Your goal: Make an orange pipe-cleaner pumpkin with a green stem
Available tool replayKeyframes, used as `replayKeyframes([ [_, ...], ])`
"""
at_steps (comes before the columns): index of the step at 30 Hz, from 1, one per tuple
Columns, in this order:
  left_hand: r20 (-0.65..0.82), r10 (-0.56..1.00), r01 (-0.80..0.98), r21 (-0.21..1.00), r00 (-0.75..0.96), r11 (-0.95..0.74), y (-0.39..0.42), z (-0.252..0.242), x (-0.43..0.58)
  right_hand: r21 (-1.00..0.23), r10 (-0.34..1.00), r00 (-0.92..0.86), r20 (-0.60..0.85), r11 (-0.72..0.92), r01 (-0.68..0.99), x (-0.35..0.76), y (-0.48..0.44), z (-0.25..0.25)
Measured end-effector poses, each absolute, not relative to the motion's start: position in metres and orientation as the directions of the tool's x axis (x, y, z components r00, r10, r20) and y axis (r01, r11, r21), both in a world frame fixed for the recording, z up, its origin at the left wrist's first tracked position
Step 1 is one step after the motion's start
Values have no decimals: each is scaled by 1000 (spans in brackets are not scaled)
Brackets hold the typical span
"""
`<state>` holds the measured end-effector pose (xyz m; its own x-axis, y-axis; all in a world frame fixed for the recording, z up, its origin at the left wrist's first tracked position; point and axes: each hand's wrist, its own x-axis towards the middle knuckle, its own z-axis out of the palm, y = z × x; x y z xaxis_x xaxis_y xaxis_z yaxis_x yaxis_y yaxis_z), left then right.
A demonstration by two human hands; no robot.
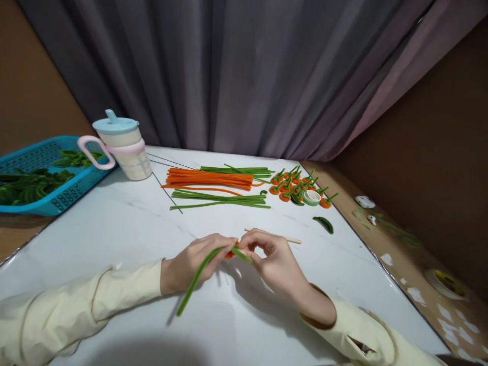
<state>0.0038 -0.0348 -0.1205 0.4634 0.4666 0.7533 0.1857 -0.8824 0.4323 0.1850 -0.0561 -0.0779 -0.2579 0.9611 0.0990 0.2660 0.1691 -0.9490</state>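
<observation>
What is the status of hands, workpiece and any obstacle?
Left hand pinching small orange fuzzy piece, bent green fuzzy strip. Right hand close against piece, grip unclear. Slim pale stick just beyond, apparently not blocking.

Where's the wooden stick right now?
Head view, right of centre: the wooden stick lies on the white table, just beyond the right hand, which partly hides it.

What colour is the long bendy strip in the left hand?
The strip is green. It shows in the head view.
</observation>
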Motion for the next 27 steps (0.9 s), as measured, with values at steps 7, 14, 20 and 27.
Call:
replayKeyframes([
  [7,207,879,167,938,428,-303,-47,-89,12,-658,765,-247,595,640,397,182,-65,-83],
  [14,-212,764,54,972,609,227,-38,-65,10,-8,309,-576,757,886,464,191,-66,-72],
  [20,-309,613,33,908,727,418,-35,-52,5,476,-208,-774,599,869,135,205,-48,-51],
  [27,2,858,67,997,514,-43,-41,-58,8,54,206,-623,754,927,372,211,-41,-61],
])
